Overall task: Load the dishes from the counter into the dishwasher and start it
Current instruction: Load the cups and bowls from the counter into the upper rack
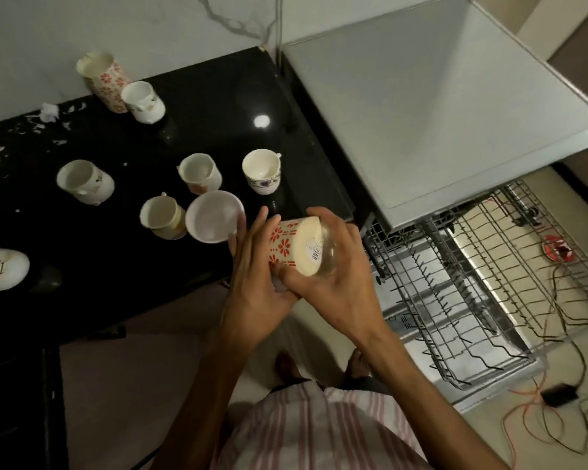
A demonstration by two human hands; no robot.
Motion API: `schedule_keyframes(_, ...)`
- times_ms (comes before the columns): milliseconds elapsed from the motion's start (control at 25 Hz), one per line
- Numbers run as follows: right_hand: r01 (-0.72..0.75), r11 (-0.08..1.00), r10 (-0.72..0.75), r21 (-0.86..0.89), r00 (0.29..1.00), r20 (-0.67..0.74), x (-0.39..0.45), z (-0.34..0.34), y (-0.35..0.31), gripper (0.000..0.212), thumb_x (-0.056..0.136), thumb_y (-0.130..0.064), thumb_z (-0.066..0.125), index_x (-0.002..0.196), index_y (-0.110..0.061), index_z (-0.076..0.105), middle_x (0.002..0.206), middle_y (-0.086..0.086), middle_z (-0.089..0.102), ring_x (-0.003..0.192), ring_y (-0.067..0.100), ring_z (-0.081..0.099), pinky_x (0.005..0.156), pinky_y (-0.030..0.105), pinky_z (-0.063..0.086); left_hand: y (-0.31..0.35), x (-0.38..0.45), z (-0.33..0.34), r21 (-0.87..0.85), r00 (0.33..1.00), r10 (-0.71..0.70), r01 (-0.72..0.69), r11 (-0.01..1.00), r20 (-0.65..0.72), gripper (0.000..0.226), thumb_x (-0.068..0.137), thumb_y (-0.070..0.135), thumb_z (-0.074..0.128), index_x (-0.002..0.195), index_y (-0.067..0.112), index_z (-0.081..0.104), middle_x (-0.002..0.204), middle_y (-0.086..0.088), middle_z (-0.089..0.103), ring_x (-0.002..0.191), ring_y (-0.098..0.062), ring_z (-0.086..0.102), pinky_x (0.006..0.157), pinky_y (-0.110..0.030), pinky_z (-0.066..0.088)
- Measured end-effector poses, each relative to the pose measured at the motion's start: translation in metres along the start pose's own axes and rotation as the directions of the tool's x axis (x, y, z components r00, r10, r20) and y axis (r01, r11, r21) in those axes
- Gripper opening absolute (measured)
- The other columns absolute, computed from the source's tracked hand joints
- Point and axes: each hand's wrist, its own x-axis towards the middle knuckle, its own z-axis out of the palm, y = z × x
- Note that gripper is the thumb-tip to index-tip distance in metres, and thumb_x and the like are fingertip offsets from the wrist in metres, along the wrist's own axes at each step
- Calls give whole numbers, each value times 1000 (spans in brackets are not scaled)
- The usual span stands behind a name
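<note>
**Flowered cup held in both hands beside the rack**

The right hand curls its grip round the base end of a red-flowered cup, which lies tipped on its side with its barcode-stickered bottom facing up. The left hand cradles the cup from the other side, fingers straight along its wall. The cup hangs just off the edge of the black bench, between that bench and the pulled-out dishwasher rack. On the bench just left of the cup sits a white bowl; further left and behind stand several cups, including a second flowered cup at the wall.
</note>
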Motion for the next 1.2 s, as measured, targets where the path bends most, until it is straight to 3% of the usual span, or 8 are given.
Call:
schedule_keyframes(120,-35,997,33,-65,999,-34,-4,-29,11,83,64,-40,83,137,-39,43,113,-10,44,101,-7,46,73,3,41,23,4,27,36,1000,20,-21,999,24,87,74,31,75,147,10,33,155,11,24,148,-2,5,117,-57,21)
schedule_keyframes(320,-47,982,48,-182,999,3,-19,-92,42,85,69,-57,76,141,-42,35,113,-14,43,105,3,46,79,17,41,59,-2,81,-77,986,-123,132,988,112,87,61,26,89,137,20,49,135,7,56,121,3,51,95,-11,43)
schedule_keyframes(560,-28,980,52,-198,992,117,-34,-167,94,87,72,-58,75,145,-33,34,124,-17,46,112,1,44,90,27,46,97,-13,148,-229,942,-249,300,926,227,88,57,23,94,133,30,49,123,11,64,114,0,59,94,-26,53)
schedule_keyframes(720,-92,969,103,-230,994,36,-37,-189,125,88,75,-55,74,148,-27,34,131,-12,47,116,4,43,94,33,47,113,-7,190,-239,931,-272,330,913,244,85,60,20,93,132,29,49,122,14,63,113,3,59,91,-18,51)
schedule_keyframes(960,-194,962,195,-193,981,-17,-13,-198,175,84,78,-49,74,148,-26,34,139,-8,49,118,7,42,98,39,46,88,23,252,-227,876,-348,433,872,336,88,57,21,93,133,24,47,125,8,62,117,-6,59,97,-36,53)
schedule_keyframes(1040,-236,962,234,-141,972,-26,-1,-197,198,79,81,-47,72,148,-24,35,140,-5,51,124,9,45,102,40,45,73,36,273,-212,860,-369,458,863,353,86,58,13,93,131,22,49,123,7,63,114,-5,59,93,-29,55)
schedule_keyframes(1120,-261,963,259,-62,965,-30,11,-194,225,70,86,-40,70,146,-23,38,140,-4,52,125,8,48,102,31,46,59,52,296,-213,856,-375,466,859,357,83,58,7,92,128,20,50,120,7,63,112,-4,59,85,-15,53)
schedule_keyframes(1200,-276,961,276,-20,961,-26,20,-192,248,61,91,-34,65,145,-20,40,140,-4,54,121,1,49,92,7,41,45,67,316,-208,843,-399,490,847,362,86,58,6,91,132,15,48,124,2,62,116,-10,58,88,-18,53)
